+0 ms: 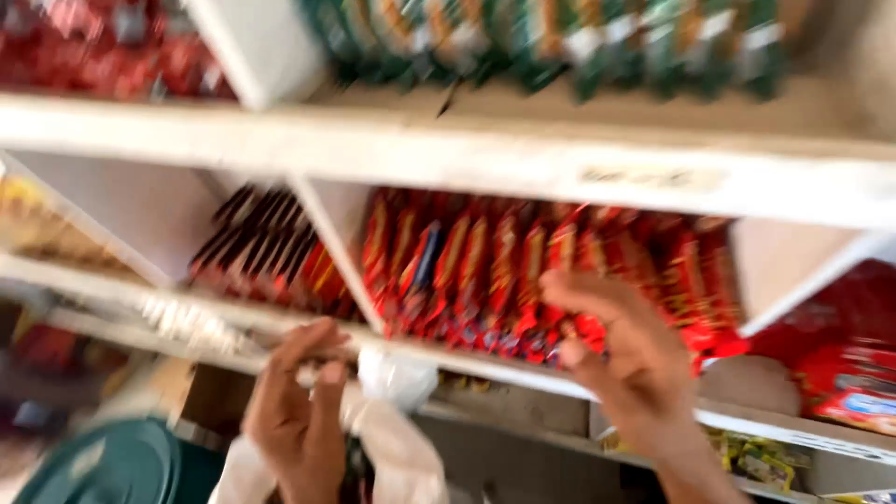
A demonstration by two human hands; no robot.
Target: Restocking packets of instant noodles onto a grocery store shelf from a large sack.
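Hands: left grips one white bag, right touches red packets.

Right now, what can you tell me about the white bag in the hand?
The white plastic bag looks thin, soft and crumpled. It hangs below the white shelf edge, bunched at the top, where the left hand grips it. The picture is blurry, so whatever is inside cannot be seen.
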